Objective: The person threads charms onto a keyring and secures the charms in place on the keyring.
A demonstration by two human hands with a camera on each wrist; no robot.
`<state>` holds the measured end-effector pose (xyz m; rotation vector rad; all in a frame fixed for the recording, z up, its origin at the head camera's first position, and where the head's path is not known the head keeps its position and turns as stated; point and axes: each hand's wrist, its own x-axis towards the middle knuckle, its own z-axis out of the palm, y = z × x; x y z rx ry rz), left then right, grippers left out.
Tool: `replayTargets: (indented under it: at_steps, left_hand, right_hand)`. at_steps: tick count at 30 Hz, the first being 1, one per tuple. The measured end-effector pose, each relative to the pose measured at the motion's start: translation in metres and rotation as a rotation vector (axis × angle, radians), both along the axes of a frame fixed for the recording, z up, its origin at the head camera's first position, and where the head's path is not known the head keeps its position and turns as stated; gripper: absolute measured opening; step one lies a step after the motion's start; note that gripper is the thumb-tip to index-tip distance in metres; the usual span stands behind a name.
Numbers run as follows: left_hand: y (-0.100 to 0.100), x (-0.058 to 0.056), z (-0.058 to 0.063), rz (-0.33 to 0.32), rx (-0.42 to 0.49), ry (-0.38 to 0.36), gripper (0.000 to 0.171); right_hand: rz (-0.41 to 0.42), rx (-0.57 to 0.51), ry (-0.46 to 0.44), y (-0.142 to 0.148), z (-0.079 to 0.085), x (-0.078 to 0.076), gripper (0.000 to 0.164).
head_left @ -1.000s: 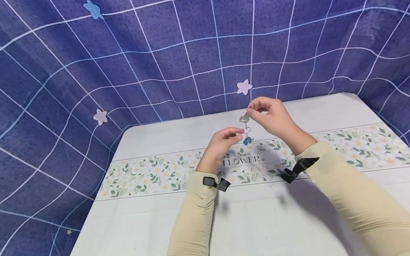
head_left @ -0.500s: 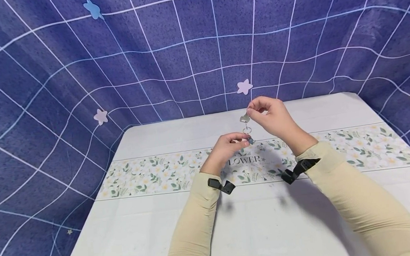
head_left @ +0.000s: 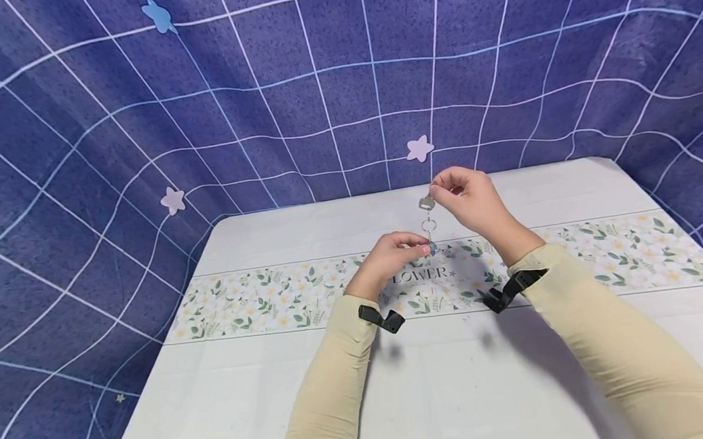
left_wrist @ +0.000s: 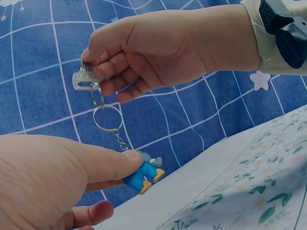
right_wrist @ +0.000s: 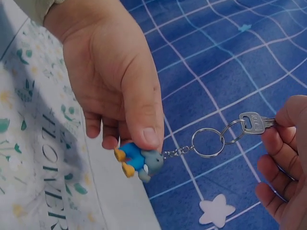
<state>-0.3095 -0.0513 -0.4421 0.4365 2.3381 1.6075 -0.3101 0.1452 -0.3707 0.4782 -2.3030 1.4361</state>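
Note:
Between thumb and finger, my right hand (head_left: 469, 200) pinches a silver key (right_wrist: 254, 123) by its blade. From the key's head hang a small ring (right_wrist: 234, 132) and a larger key ring (right_wrist: 207, 143), linked together. A short chain runs from the larger ring to a blue and grey figure charm (left_wrist: 144, 172) with yellow feet. Lower and to the left, my left hand (head_left: 391, 261) pinches this charm with thumb and finger, partly covering it. Key, rings and chain stretch in a line between both hands, above the table.
Beneath the hands is a table with a white cloth (head_left: 431, 391) and a floral printed band (head_left: 259, 297) with lettering. A dark blue curtain (head_left: 294, 101) with grid lines and stars hangs behind and at the left. Black cameras (head_left: 383, 318) sit on both wrists.
My left hand has moved right and slightly down, from beside the key ring to the charm, which it now pinches. My right hand has shifted slightly right, still holding the key.

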Motion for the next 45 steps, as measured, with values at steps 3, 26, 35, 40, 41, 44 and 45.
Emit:
replayTargets:
  at_steps: [3,26,35,40,41,44,45]
  left_hand:
    - [0.000,-0.001,-0.001,-0.015,-0.034,-0.020,0.024]
    - [0.008,-0.003,-0.007,0.019,-0.557,0.043,0.017]
    - [0.010,-0.008,-0.012,0.054,-0.624,0.005,0.020]
    - [0.014,-0.008,-0.013,0.090,-0.677,0.058,0.025]
    - [0.015,-0.008,-0.012,0.098,-0.692,0.077,0.026]
    - [0.017,-0.007,-0.011,0.118,-0.743,0.132,0.029]
    - [0.018,-0.006,-0.009,0.122,-0.757,0.143,0.029]
  right_hand:
    - [-0.014,0.013,-0.035,0.002,-0.004,-0.004,0.014]
    - [0.004,0.154,-0.338,0.009,-0.072,-0.054,0.016]
    - [-0.001,0.129,-0.412,0.002,-0.091,-0.064,0.016]
    - [-0.011,0.141,-0.429,0.003,-0.097,-0.068,0.018]
    - [-0.012,0.145,-0.436,0.003,-0.098,-0.068,0.019]
    - [-0.020,0.169,-0.446,0.002,-0.099,-0.071,0.020]
    - [-0.022,0.176,-0.445,0.002,-0.100,-0.071,0.020]
